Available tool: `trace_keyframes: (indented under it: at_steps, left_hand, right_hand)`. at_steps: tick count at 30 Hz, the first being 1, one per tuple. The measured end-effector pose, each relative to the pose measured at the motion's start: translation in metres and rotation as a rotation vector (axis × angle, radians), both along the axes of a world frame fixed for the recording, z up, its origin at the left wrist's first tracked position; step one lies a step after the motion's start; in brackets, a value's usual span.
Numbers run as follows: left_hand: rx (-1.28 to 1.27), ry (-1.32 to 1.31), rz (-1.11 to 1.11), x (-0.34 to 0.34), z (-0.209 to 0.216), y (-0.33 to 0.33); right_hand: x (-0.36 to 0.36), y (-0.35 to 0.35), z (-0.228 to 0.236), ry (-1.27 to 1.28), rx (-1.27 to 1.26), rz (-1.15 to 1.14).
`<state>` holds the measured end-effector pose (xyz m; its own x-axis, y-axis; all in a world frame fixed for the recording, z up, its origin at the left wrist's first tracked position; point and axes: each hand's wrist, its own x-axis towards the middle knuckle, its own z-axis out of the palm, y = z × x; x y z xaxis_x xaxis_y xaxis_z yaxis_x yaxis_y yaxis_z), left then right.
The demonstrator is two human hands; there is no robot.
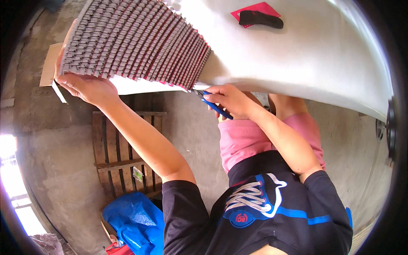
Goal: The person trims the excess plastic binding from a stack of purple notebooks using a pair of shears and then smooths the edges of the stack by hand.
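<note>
A wide sheet [136, 42] covered in close rows of small grey pieces, with dark strands and red showing between the rows, lies tilted over the table's near edge. My left hand [91, 87] grips its lower left corner, thumb on top and fingers partly hidden beneath. Blue-handled pliers [217, 109] are closed in my right hand [233, 102]. Their dark jaws reach the sheet's lower right corner; whether they bite on anything there is too small to tell.
The pale, glossy table [297, 63] curves across the top. On it a black sock-like item [260, 19] rests over a red card [265, 7]. Below left are a wooden pallet [123, 163] and a blue plastic bag [134, 221]. Cardboard [50, 63] sticks out behind the sheet's left side.
</note>
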<state>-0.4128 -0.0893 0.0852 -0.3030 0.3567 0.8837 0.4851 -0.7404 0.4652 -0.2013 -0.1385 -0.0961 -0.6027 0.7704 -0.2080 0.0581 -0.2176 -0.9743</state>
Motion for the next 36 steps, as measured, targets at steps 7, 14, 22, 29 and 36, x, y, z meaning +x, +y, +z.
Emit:
trace_keyframes:
  at_steps: [7, 14, 22, 29, 36]
  left_hand:
    - [0.008, -0.007, -0.074, -0.008, -0.005, 0.002]
    - [0.034, 0.192, -0.07, 0.001, 0.004, -0.011]
    - [0.103, -0.247, 0.367, -0.017, -0.017, -0.04]
    - [-1.282, -1.051, 0.077, -0.02, -0.33, -0.116]
    - [-1.427, -0.998, -0.572, 0.063, -0.375, -0.078]
  right_hand:
    - [0.023, -0.031, 0.014, -0.368, 0.786, -0.241]
    - [0.129, -0.012, 0.069, -0.892, 1.21, -0.742]
    - [0.178, 0.023, 0.032, -1.214, 0.966, -0.639]
    - [0.185, 0.007, 0.029, -0.987, 1.122, -0.878]
    - [0.187, 0.007, 0.031, -0.827, 1.217, -0.856]
